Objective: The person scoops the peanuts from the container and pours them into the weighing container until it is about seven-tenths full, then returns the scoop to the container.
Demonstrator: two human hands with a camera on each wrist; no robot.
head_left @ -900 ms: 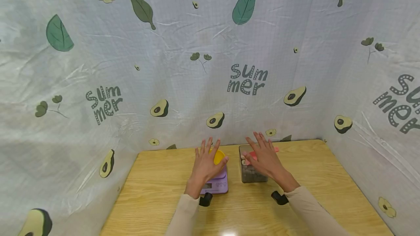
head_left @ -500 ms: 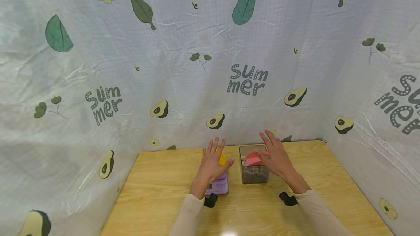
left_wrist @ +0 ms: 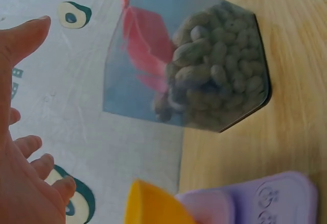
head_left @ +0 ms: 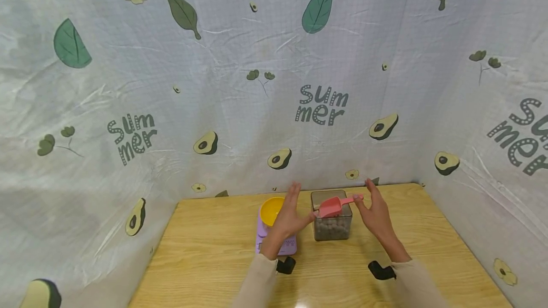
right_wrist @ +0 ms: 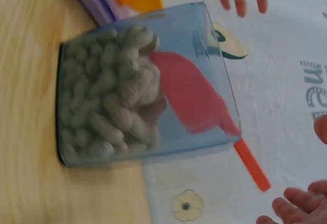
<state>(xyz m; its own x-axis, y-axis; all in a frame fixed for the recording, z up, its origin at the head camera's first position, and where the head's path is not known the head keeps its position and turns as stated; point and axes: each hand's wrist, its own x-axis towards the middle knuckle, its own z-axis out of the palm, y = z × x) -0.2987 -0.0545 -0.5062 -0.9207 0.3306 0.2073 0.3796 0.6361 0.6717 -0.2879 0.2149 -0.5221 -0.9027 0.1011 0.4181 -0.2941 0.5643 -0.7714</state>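
A clear bin (head_left: 332, 233) of unshelled peanuts (left_wrist: 225, 55) stands on the table, with a pink scoop (head_left: 330, 208) in it. The scoop's handle (right_wrist: 252, 165) sticks out over the rim on the right. My left hand (head_left: 288, 225) hovers left of the bin, fingers extended and thumb pointing toward it, holding nothing. On the bin's other side, my right hand (head_left: 378, 217) is spread near the handle; in the right wrist view its fingers are apart from it. Behind my left hand, a yellow bowl (head_left: 269, 210) sits on a purple kitchen scale (head_left: 261, 233).
The wooden table (head_left: 205, 241) reaches back to a white curtain (head_left: 239, 108) printed with leaves, avocados and lettering. More curtain hangs along the left and right sides. Dark wrist-camera mounts (head_left: 286, 265) jut inward from both wrists.
My left hand has moved right from over the bowl toward the bin. My right hand has shifted right from above the bin to beside the scoop's handle, uncovering the scoop.
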